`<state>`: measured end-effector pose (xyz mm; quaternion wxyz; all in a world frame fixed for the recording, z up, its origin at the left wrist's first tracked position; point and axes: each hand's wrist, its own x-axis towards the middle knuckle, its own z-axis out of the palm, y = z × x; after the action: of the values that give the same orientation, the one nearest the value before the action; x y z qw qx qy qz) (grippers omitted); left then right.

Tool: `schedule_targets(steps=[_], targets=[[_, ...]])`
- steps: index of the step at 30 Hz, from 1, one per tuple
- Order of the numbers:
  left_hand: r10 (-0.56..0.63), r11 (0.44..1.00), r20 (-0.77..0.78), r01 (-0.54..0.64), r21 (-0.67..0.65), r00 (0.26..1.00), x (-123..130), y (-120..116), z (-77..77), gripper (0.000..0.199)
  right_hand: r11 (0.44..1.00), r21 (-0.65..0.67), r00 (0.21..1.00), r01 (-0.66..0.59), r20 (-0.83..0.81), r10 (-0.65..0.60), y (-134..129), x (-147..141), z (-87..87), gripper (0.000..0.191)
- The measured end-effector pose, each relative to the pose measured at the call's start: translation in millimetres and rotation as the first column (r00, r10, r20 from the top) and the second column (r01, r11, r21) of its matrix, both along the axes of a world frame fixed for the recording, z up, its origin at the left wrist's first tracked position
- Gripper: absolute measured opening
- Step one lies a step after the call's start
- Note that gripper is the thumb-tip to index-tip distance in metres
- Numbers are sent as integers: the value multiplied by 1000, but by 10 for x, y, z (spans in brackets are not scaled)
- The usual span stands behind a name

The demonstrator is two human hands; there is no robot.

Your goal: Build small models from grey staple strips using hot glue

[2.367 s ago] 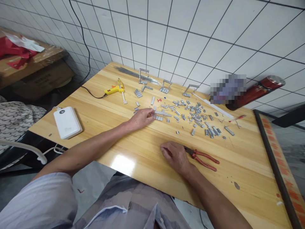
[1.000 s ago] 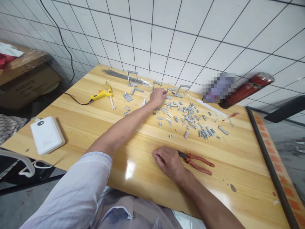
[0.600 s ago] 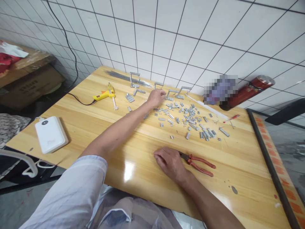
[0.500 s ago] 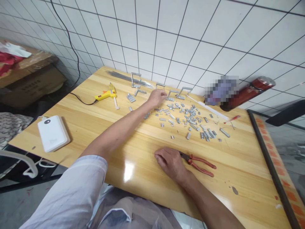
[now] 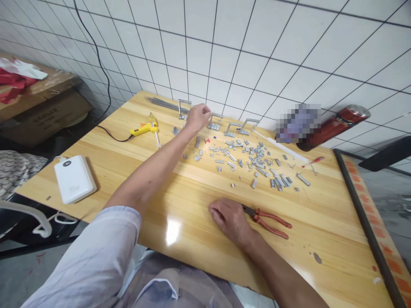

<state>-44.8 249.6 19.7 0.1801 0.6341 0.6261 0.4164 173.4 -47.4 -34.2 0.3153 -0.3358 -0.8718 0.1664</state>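
Observation:
My left hand [image 5: 198, 117] reaches over the far side of the table, thumb and fingers drawn together; whatever may be between them is too small to make out. On its right stands a small silver metal frame [image 5: 214, 125] with a slatted base, and on its left a similar frame [image 5: 184, 110]. My right hand [image 5: 229, 217] rests loosely closed on the tabletop near the front. Beside it lie pliers with red handles [image 5: 271, 222], their dark jaws close to the back of the hand. Many cut silver metal pieces [image 5: 257, 156] are scattered beyond.
A yellow glue gun [image 5: 144, 128] with a cord lies left of the arm. Thin wires [image 5: 160, 103] run along the wall. A white power bank [image 5: 74, 179] sits at the left edge. A red flask [image 5: 337, 127] and red screwdriver [image 5: 313, 161] are at right.
My left hand has moved left and slightly up, away from the middle metal frame, which now shows more fully. Small red and blue bits came into view. My right hand and the pliers stayed put.

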Motion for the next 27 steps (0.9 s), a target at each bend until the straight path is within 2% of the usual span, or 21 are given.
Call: schedule_targets(steps=[2, 4, 7, 15, 27], targets=[[0, 1000, -91, 2, 14, 996, -75, 87, -33, 19, 1000, 1, 1000, -6, 0, 6, 5, 1, -11, 15], [-53, 998, -155, 50, -22, 987, -104, 158, -85, 26, 1000, 1, 1000, -6, -1, 6, 7, 0, -13, 14], [-115, 991, -180, 99, -95, 977, -92, 250, -159, 30, 1000, -6, 1000, -3, -5, 3, 4, -5, 1, 14], [-183, 974, -193, 151, -169, 964, -50, 396, -283, 16, 1000, -17, 1000, 2, -10, -3, -7, -12, 12, 13], [-188, 974, -151, 165, -154, 970, -67, 468, -373, 7, 1000, -26, 1000, 1, -17, -2, -10, -16, 31, 12]])
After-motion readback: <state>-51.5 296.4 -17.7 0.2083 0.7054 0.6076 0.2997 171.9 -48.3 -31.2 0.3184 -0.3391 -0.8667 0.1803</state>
